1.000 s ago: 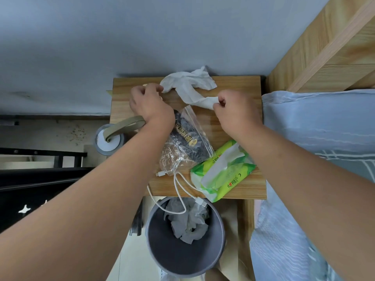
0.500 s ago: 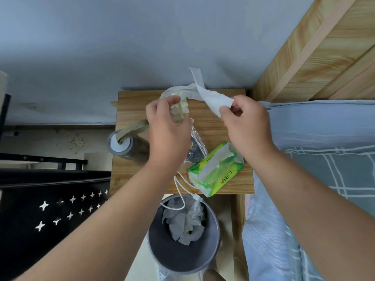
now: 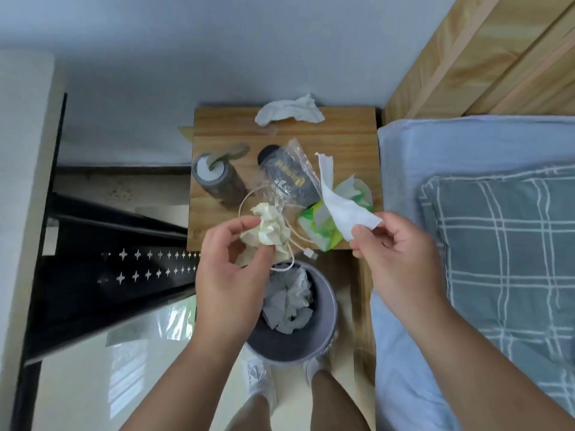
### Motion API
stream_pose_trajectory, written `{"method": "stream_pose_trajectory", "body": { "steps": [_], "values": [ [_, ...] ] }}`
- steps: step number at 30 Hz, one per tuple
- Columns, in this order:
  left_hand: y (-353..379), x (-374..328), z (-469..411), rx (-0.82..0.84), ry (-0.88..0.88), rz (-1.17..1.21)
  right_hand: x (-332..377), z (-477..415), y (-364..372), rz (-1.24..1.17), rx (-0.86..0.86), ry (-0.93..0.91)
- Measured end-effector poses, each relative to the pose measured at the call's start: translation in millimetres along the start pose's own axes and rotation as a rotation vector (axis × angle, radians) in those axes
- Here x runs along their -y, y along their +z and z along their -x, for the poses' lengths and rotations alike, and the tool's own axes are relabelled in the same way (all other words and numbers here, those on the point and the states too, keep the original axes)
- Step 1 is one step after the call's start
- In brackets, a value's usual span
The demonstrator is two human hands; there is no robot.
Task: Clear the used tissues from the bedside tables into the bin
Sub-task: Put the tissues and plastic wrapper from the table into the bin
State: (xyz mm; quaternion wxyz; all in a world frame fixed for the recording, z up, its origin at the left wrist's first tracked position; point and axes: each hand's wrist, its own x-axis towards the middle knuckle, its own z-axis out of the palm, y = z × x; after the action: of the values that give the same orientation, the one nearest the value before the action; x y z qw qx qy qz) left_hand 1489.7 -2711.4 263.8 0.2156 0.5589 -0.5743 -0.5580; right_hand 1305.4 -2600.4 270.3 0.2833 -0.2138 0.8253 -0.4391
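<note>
My left hand pinches a crumpled cream tissue just above the near edge of the wooden bedside table. My right hand pinches a long white tissue by its lower end, over the table's near right corner. Another crumpled white tissue lies at the back edge of the table. The grey bin stands on the floor below the hands, with several crumpled tissues inside.
On the table are a roll of grey tape, a dark packet in a clear bag, a green tissue pack and a white cable. A bed with a checked pillow is to the right, black furniture to the left.
Both hands lifted their tissues off the back of the table and drew them toward me, over the near edge above the bin. One tissue stayed at the back edge.
</note>
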Motion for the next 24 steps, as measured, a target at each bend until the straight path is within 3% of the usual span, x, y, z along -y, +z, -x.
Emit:
{"method": "stream_pose_trajectory", "body": {
  "steps": [3,8,17,24],
  "values": [
    [-11,34,18,0.023,-0.108,0.098,-22,31,9,-0.022,0.041,0.049],
    [-18,104,22,0.156,-0.228,0.031,-81,64,34,0.003,0.094,0.167],
    [-1,238,-2,0.296,-0.368,-0.2,-230,51,114,0.375,0.333,0.347],
    [4,298,-25,0.42,-0.372,-0.413,-282,23,142,0.567,0.453,0.371]
  ]
}}
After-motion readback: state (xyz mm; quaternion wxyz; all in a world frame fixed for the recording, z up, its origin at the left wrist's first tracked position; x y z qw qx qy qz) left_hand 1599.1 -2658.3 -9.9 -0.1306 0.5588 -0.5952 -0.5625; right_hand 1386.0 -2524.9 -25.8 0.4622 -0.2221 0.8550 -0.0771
